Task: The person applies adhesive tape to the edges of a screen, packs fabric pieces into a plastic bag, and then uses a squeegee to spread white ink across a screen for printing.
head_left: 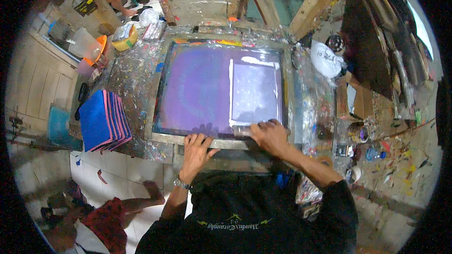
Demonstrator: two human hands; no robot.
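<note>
A printing screen (193, 84) with purple mesh lies flat on the worktable. On its right half is a pale rectangle (255, 91) bordered by thick white ink (231, 89), with another white streak across the top. My right hand (269, 135) is closed around a squeegee at the rectangle's near end; much of the squeegee (241, 132) is under the hand. My left hand (197, 146) wears a wristwatch and grips the near rail of the screen frame (165, 138), fingers over the top and thumb out to the side.
A fanned stack of blue sheets with pink edges (101, 122) lies left. Tape rolls (125, 38) and plastic tubs (87, 42) stand beyond it. To the right are a white plastic bag (326, 60) and a cardboard box (355, 96). Other people's legs show at far left and lower left.
</note>
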